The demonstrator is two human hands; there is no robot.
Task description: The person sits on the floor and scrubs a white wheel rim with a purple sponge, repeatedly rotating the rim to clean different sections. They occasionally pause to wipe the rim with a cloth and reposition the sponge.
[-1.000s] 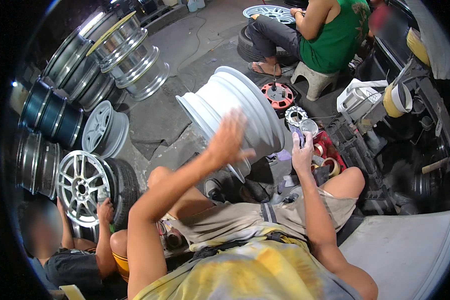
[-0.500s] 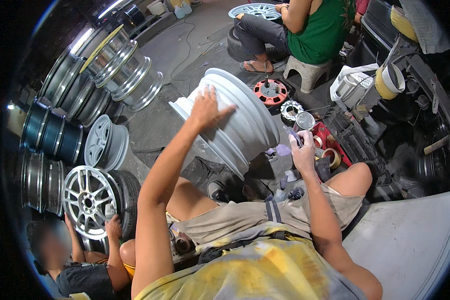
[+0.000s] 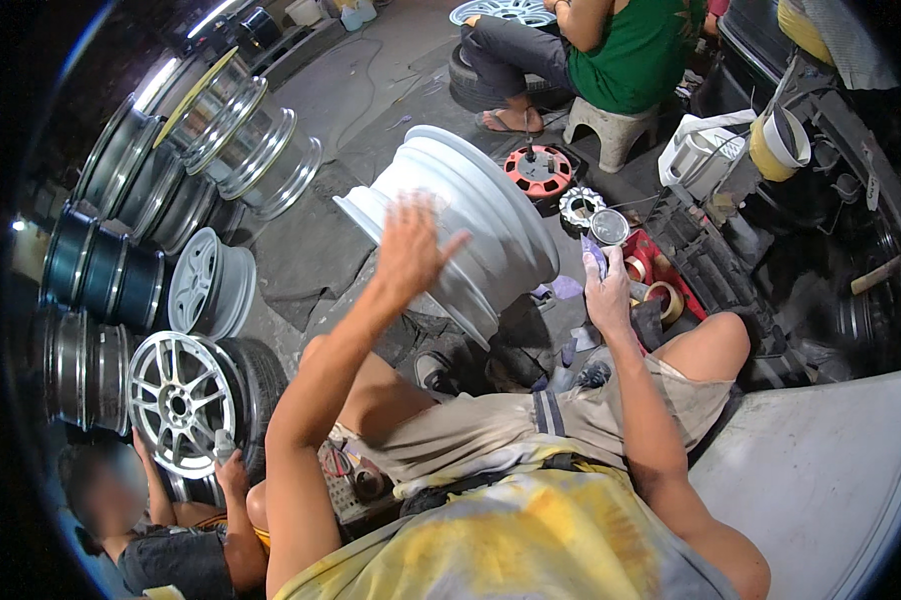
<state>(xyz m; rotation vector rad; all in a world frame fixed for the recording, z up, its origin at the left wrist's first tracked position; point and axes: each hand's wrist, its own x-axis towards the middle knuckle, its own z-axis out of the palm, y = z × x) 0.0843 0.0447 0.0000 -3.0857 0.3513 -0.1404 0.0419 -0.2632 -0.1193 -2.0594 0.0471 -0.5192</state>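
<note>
A pale grey-white wheel rim [image 3: 481, 225] stands tilted in front of me, its barrel facing my left side. My left hand [image 3: 411, 250] is over the near-left part of that barrel, fingers spread and slightly blurred. Whether the palm touches the surface is hard to make out. To the right of the rim, my right hand [image 3: 607, 292] is raised with a folded piece of purple sandpaper [image 3: 593, 252] pinched between thumb and fingers. More purple scraps [image 3: 568, 288] lie on the floor between the rim and my right hand.
Stacked shiny rims [image 3: 241, 140] stand at the left. Lower left, a person holds a spoked wheel [image 3: 181, 404]. Another person sits on a stool [image 3: 611, 130] at the back. A red cable reel [image 3: 539, 172], tape roll [image 3: 665, 300] and yellow-white bucket [image 3: 781, 145] are at the right.
My left hand has come nearer to me along the barrel. In my right hand the sandpaper has turned, showing more of its purple face. The view has shifted slightly.
</note>
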